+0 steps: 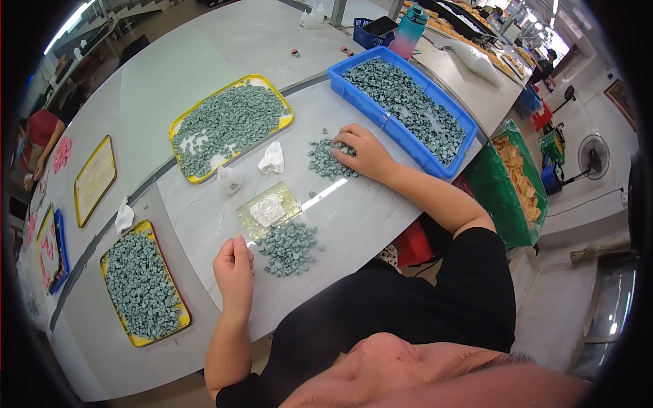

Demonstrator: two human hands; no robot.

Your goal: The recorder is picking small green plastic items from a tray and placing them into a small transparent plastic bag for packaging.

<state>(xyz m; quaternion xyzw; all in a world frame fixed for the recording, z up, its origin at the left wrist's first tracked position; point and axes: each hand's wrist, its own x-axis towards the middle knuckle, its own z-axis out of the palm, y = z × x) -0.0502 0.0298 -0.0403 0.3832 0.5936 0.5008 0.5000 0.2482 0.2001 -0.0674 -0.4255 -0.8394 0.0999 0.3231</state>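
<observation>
My left hand (235, 275) is closed, thumb against the curled fingers, just left of a loose pile of small grey-green pieces (287, 249). Whatever it may hold is hidden. My right hand (364, 155) reaches farther out, its bent fingers closed around a few pieces at the edge of a second small pile (325, 160). Between the hands lies a yellowish clear plate (280, 198) with a small clear dish on it. A white squeeze bottle (230, 179) and a crumpled white tissue (272, 158) are beyond the plate.
A yellow-rimmed tray (289, 121) and a blue bin (389, 128) hold many green pieces. Another filled tray (188, 319) is at left, near an emptier yellow tray (78, 221). A tumbler (409, 32) stands behind the bin. Another person (44, 139) works at far left.
</observation>
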